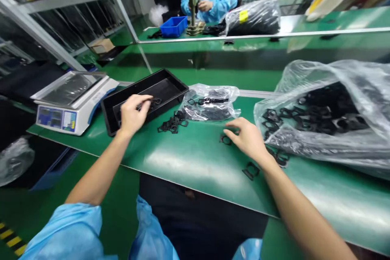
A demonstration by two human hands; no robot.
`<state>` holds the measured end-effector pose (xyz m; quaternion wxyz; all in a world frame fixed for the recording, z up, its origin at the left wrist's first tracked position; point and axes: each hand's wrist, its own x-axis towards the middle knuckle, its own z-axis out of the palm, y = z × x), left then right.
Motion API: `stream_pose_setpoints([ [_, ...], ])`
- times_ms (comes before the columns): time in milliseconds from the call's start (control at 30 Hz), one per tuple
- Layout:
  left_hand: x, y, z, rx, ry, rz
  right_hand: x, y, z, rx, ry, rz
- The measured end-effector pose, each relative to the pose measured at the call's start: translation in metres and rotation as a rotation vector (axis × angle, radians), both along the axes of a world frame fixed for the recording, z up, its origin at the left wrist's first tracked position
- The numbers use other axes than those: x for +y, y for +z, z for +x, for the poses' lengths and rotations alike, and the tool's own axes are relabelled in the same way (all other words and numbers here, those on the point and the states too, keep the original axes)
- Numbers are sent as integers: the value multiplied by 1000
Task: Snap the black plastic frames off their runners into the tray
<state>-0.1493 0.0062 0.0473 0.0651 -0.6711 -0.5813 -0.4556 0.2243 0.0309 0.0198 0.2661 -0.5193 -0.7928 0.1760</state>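
Observation:
My left hand (134, 114) is over the black tray (110, 126), its fingers closed on a small black plastic part (156, 100) with a ring-shaped opening. How many parts it holds I cannot make out. Low above the green table, my right hand (248, 138) has thumb and forefinger apart, close to a black square ring part (226, 139). Another such part (251, 170) lies nearer the table's front edge. Between the hands there is a loose pile of black parts (173, 124), beside a clear bag (213, 107) with black parts in and on it.
A large clear plastic bag (319, 146) of black parts fills the right side, with loose parts at its mouth. At left stands a white weighing scale (76, 101). Behind a rail, a person in blue works near a blue bin (173, 27) and a wrapped black bundle (256, 18).

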Motion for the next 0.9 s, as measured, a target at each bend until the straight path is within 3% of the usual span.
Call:
stream_pose_setpoints([
  [100, 1, 1, -47, 186, 131, -52, -3, -4, -3, -176, 70, -20],
  [200, -7, -2, -49, 307, 156, -57, -7, -5, -8, -207, 110, -11],
  [300, -16, -10, -14, 339, -19, -71, -9, -2, -6, -197, 115, -25],
  [433, -13, -24, 44, 486, -340, -268, -11, 1, -4, -212, 173, -76],
  [600, 5, -38, 81, 698, -282, -339, -16, -5, -15, -98, 198, -43],
  [733, 11, -42, 87, 669, -283, -257, -14, -12, -20, 118, 131, -95],
  [900, 12, -35, 110, 255, -472, -69, -11, -13, -22, 737, 43, -525],
])
